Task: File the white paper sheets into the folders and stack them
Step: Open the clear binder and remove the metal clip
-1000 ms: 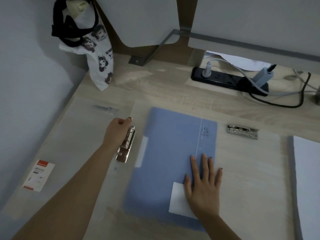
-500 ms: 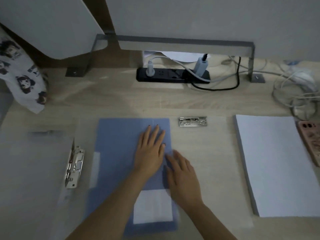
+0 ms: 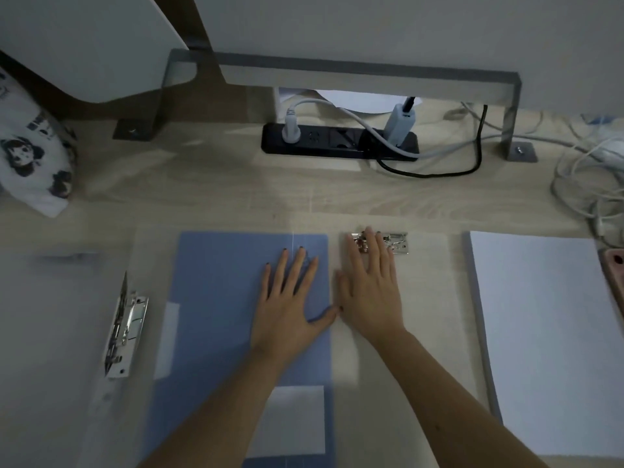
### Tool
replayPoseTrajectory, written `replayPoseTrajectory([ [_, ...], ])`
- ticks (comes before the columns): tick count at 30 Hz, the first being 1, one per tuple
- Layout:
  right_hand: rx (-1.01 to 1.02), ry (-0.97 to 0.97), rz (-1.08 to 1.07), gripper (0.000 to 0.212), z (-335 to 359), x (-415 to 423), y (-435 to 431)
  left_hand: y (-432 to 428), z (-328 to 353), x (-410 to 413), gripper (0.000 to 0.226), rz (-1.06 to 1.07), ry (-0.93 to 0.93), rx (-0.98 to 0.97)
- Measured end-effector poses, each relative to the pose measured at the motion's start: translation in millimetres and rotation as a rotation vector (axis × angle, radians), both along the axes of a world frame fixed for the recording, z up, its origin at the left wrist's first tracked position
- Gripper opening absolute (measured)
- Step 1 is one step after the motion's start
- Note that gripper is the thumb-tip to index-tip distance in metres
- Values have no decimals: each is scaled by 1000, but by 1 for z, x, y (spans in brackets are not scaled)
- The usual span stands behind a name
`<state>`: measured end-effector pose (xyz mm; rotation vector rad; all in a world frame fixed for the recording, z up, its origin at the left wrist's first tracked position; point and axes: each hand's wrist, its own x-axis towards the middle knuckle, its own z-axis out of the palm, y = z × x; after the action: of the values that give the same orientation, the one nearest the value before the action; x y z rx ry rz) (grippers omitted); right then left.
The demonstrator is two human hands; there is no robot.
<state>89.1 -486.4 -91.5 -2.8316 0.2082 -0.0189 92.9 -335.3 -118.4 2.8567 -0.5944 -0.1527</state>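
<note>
**Flat palms, no grip on anything yet**

Neither hand gripped anything: your left hand (image 3: 290,298) lay open and flat on the blue folder (image 3: 219,298), fingers spread, while your right hand (image 3: 371,285) lay open beside it on a clear folder cover (image 3: 429,298), fingertips reaching over the metal clip (image 3: 398,243) at its top edge. The thumbs nearly touched. To the left, a second clip mechanism (image 3: 125,329) stood raised on another clear cover. The stack of white paper sheets (image 3: 540,332) sat to your right on the worktop (image 3: 236,190), apart from both hands. Judging by this, filing had barely begun: no sheet looked clipped in, the paper pile looked full, and no folders were stacked.
</note>
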Motion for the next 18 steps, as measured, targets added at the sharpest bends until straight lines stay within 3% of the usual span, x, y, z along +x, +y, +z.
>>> replayPoseTrajectory([
  [18,-10,-32,64,49,-7,16,-18,-4,9,1,82,40,42,11],
])
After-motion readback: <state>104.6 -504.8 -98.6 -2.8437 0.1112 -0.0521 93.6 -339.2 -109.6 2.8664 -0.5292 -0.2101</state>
